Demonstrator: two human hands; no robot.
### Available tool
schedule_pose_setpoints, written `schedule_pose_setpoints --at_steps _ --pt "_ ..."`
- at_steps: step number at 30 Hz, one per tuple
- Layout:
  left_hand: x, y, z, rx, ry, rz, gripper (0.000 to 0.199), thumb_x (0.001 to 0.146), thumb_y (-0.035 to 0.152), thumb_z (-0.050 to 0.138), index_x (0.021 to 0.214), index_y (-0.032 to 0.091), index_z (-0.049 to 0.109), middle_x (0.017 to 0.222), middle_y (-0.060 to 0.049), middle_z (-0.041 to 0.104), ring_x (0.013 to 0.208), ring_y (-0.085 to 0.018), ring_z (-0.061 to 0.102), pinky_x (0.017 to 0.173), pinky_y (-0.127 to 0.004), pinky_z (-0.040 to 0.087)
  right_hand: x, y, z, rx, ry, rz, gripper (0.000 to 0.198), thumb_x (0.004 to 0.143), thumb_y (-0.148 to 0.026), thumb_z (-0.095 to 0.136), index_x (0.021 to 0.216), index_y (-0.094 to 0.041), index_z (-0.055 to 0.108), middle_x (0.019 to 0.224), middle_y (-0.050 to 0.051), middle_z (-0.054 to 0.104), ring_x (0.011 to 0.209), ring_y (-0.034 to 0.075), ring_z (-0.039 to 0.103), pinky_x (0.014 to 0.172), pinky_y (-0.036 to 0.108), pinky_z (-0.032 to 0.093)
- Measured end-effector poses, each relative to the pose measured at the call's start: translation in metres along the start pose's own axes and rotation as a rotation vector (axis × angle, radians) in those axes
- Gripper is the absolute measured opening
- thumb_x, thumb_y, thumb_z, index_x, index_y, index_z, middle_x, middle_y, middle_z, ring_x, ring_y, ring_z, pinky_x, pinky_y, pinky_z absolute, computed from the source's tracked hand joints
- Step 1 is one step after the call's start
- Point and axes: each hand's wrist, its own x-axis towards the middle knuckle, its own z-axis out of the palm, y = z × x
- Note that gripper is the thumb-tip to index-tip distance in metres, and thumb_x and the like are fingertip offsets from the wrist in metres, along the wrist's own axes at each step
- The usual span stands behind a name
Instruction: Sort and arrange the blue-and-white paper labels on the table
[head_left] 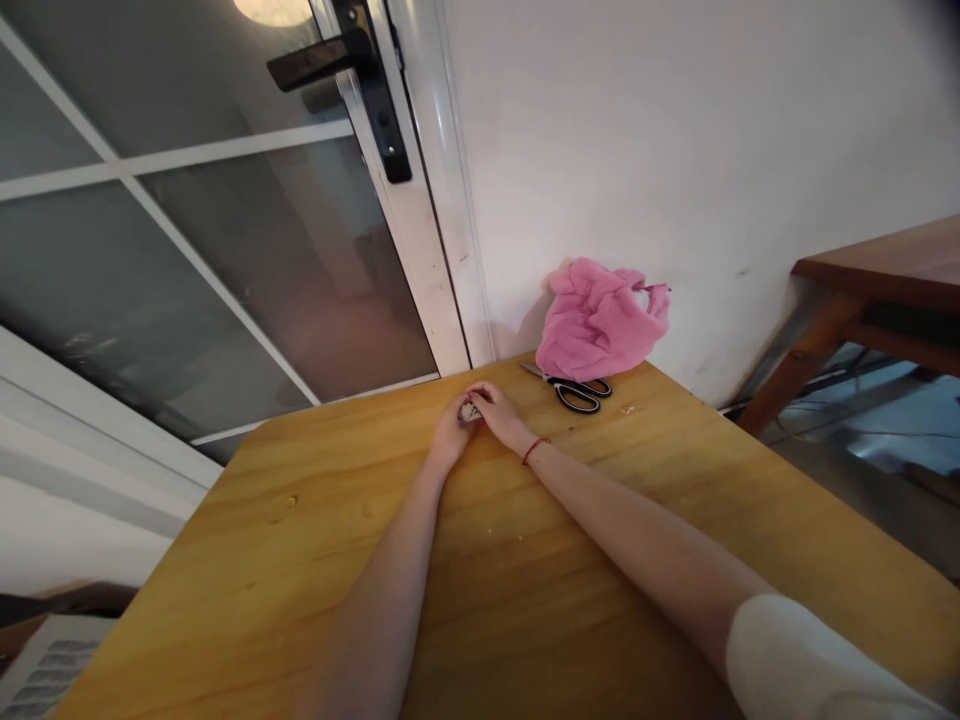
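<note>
Near the far edge of the wooden table, my left hand and my right hand meet around a small whitish object with dark marks. Fingers cover much of it, and it is too small to tell its kind. Both hands are closed, the left curled about its near left side and the right with fingertips on its upper right. A red string bracelet circles my right wrist. To the right of my hands lies a pair of scissors with black handles, touched by neither hand.
A pink plush cloth bundle sits behind the scissors against the white wall. Small crumbs dot the wooden table, with one yellowish bit at left. A glazed door with a black handle stands behind; another brown table is at right.
</note>
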Motion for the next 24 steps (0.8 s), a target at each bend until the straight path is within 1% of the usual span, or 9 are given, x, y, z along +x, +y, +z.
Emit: schedule_pose_setpoints --at_steps 6,12,20,24 --pt "-0.0004 -0.0022 0.0010 0.040 0.022 0.019 0.032 0.069 0.006 0.058 0.098 0.017 0.058 0.097 -0.007 0.064 0.090 -0.019 0.060 0.083 -0.034 0.045 -0.0016 -0.0027 -0.0017 -0.038 -0.016 -0.008 0.012 0.079 -0.020 0.046 0.082 -0.018 0.057 0.084 0.002 0.061 0.081 0.013 0.056 0.078 0.028 0.044" --pt "-0.0001 -0.0056 0.0019 0.078 0.024 0.055 0.024 0.069 0.006 0.057 0.091 0.017 0.058 0.093 -0.006 0.062 0.086 -0.019 0.059 0.081 -0.034 0.046 -0.0060 -0.0056 -0.0044 -0.089 0.020 0.010 0.021 0.075 -0.009 0.041 0.081 -0.018 0.059 0.084 0.002 0.062 0.081 0.013 0.056 0.080 0.028 0.043" --pt "0.0006 -0.0086 0.0043 0.090 0.009 0.118 0.034 0.069 0.002 0.056 0.098 0.018 0.058 0.100 -0.007 0.060 0.096 -0.020 0.057 0.089 -0.037 0.044 -0.0074 -0.0066 -0.0055 -0.112 0.046 0.023 0.027 0.073 -0.004 0.037 0.082 -0.018 0.059 0.084 0.002 0.062 0.082 0.013 0.056 0.081 0.029 0.044" --pt "0.0007 -0.0104 0.0052 0.076 0.016 0.113 0.038 0.068 0.001 0.056 0.103 0.017 0.056 0.105 -0.010 0.060 0.101 -0.022 0.057 0.092 -0.040 0.043 -0.0059 -0.0065 -0.0059 -0.091 0.045 0.010 0.020 0.079 -0.012 0.039 0.083 -0.018 0.058 0.088 0.003 0.062 0.084 0.013 0.056 0.083 0.030 0.044"
